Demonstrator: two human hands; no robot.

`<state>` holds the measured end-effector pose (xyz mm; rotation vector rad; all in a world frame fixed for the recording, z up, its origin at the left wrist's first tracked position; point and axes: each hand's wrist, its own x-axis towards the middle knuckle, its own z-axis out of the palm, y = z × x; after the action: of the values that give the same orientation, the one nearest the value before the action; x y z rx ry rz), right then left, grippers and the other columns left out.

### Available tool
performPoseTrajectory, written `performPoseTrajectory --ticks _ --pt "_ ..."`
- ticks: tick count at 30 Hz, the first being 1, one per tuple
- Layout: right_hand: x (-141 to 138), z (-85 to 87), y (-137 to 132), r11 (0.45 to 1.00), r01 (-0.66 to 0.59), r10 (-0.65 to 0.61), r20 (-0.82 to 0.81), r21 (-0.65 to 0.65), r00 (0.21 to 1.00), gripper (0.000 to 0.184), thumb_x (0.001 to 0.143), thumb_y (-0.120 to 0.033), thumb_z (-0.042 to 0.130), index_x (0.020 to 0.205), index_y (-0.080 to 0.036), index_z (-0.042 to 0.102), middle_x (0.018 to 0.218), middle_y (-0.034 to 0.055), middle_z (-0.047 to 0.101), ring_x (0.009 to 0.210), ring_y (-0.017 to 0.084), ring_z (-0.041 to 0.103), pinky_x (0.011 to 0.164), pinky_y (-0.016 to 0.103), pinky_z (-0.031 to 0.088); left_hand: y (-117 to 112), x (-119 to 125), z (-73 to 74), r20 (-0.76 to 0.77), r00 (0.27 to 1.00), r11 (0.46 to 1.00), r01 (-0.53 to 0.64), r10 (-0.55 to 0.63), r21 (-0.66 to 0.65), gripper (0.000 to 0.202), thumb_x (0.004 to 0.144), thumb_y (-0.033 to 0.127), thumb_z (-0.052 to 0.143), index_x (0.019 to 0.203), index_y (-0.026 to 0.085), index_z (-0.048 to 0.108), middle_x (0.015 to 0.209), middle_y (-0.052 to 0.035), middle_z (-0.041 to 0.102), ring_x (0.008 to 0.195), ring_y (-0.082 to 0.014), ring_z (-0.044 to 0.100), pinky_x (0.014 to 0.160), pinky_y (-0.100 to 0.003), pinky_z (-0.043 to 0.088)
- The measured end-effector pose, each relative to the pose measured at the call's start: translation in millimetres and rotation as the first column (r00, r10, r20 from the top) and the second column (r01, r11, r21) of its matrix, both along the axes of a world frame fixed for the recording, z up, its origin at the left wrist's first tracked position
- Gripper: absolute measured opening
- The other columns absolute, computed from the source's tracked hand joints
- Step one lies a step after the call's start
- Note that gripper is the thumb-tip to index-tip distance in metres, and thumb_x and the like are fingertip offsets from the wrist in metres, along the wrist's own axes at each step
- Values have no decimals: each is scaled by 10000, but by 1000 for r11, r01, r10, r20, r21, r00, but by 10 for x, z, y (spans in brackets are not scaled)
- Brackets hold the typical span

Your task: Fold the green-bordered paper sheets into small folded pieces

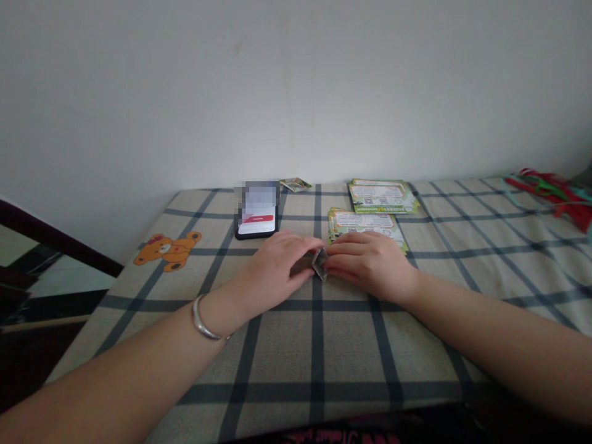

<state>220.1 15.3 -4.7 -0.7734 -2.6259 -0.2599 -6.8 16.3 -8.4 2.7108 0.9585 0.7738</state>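
Note:
A small folded piece (319, 264), greyish and apparently of printed paper, stands on the checked cloth between my two hands. From the left, my left hand (287, 259), with a silver bangle on its wrist, pinches it between thumb and fingers. My right hand (370, 262) closes on its other side, the fingers bent together and partly hiding it. Just beyond my right hand lies a stack of green-edged printed cards (365, 220), its near part covered by the hand. A second stack of such cards (383, 194) lies behind that one.
A smartphone (256, 213) with a lit screen lies beyond my left hand, beside a small folded printed piece (296, 184). At left is a flat orange bear cutout (169, 250). Red and green strips (555, 197) lie at far right. A wall (296, 92) bounds the table's back.

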Motion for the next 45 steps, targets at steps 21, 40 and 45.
performPoseTrajectory --ticks 21,40,45 --pt "-34 -72 24 918 -51 -130 -420 -393 898 100 843 -231 635 938 -209 656 941 3 731 810 129 664 694 251 510 -38 36 -16 201 970 988 -119 136 -96 340 760 170 710 1047 214 533 999 8 641 931 -163 612 831 -317 481" --pt "-115 -62 -9 872 38 -271 -417 -488 868 128 790 -284 668 890 -204 670 837 -2 687 759 132 611 650 263 461 -94 55 17 171 977 990 -137 130 27 195 795 158 674 956 203 575 927 11 658 882 -159 612 794 -312 461" --pt "-120 -63 0 867 11 -260 -434 -498 863 102 814 -255 639 892 -198 671 835 0 691 750 120 610 624 243 455 -103 68 1 220 965 990 -137 142 -41 206 796 147 667 973 196 573 918 9 649 861 -143 609 780 -291 474"
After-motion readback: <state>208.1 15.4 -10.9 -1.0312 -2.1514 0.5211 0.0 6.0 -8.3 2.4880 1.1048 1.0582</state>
